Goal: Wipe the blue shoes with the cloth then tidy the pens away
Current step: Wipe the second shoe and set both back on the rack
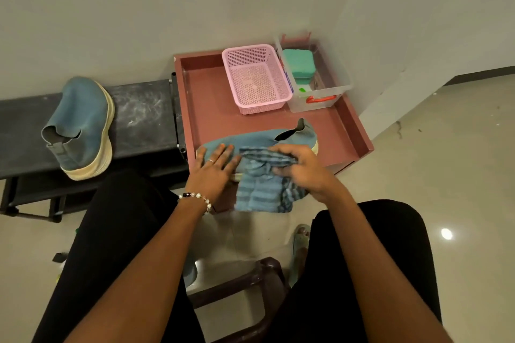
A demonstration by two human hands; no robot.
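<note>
Red tray (211,108), two blue shoes (259,140), one cloth (262,189), two hands (214,170).

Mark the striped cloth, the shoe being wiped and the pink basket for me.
striped cloth (262,192), head view, on the hanging lower part.
blue shoe on the tray (250,139), head view, on its upper, mid-length.
pink basket (257,50), head view, on its far rim.

Home corner: tiled floor (434,164), shoe bench (139,117), plain walls.

At frame centre your tray (211,108) holds a shoe (259,138), with basket (257,78) and box (320,86) behind; another shoe (83,128) sits on the bench (145,117) at left.
</note>
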